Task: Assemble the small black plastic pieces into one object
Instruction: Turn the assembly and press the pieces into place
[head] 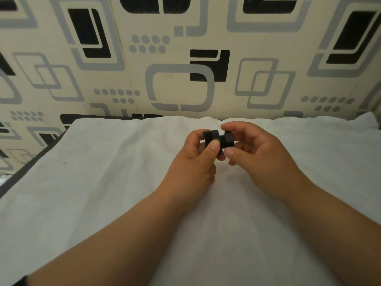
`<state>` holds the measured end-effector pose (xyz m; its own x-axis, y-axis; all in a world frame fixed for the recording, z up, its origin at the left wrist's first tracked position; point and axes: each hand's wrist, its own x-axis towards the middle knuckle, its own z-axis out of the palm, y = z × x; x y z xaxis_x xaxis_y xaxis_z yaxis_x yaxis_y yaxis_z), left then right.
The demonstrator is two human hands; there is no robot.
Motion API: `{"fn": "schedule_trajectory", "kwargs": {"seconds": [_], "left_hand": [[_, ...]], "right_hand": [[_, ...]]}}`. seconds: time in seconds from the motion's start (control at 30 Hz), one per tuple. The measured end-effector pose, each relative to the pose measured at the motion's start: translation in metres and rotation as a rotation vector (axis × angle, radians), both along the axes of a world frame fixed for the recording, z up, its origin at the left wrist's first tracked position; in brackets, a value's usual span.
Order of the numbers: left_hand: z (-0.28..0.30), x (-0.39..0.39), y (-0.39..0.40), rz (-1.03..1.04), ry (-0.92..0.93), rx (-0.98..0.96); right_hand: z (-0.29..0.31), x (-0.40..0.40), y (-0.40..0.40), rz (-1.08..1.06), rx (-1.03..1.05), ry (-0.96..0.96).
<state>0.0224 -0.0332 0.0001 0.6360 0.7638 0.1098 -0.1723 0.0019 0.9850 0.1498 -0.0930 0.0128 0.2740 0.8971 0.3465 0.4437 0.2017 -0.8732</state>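
A small cluster of black plastic pieces point(219, 139) hangs above the white cloth, held between both hands. My left hand point(198, 155) pinches its left part between thumb and forefinger. My right hand point(255, 153) pinches its right block, forefinger on top and thumb below. The two halves look joined by a short black middle section. My fingers hide the lower part of the pieces.
A white cloth point(103, 182) covers the surface under my hands. Behind it rises a padded backrest point(181, 58) with a grey and black geometric pattern. A dark edge point(31, 164) of the furniture runs along the cloth's left side.
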Motion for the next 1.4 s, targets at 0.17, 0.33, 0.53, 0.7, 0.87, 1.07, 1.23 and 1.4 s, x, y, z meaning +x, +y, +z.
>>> {"fn": "schedule_trajectory", "kwargs": {"seconds": [0.17, 0.33, 0.53, 0.7, 0.87, 1.07, 1.23, 1.4], "left_hand": [[-0.0006, -0.0005, 0.0015, 0.006, -0.004, -0.003], [-0.002, 0.0003, 0.002, -0.005, 0.007, 0.005], [-0.0009, -0.0005, 0.0012, -0.002, 0.016, 0.005], [-0.0016, 0.0002, -0.0007, -0.022, 0.058, 0.078], [-0.002, 0.0004, 0.001, 0.011, 0.03, 0.029], [-0.0011, -0.0004, 0.0008, 0.015, 0.019, -0.007], [-0.0001, -0.0009, 0.0012, 0.016, -0.003, -0.043], [-0.0014, 0.0, 0.0031, 0.017, -0.017, -0.054]], "right_hand": [[-0.0003, 0.001, 0.0034, -0.036, -0.015, 0.023], [-0.0008, -0.0001, 0.0029, -0.116, -0.04, -0.052], [-0.0015, 0.0016, 0.0031, -0.082, -0.005, 0.052], [0.0026, 0.002, 0.0053, -0.136, -0.079, 0.174], [0.0003, 0.0007, 0.0035, -0.105, -0.019, 0.056], [-0.0045, 0.0043, 0.0029, -0.012, 0.042, -0.029], [-0.0032, 0.0008, 0.0023, -0.005, 0.092, -0.126], [-0.0038, 0.0022, 0.0041, -0.063, 0.081, -0.164]]}}
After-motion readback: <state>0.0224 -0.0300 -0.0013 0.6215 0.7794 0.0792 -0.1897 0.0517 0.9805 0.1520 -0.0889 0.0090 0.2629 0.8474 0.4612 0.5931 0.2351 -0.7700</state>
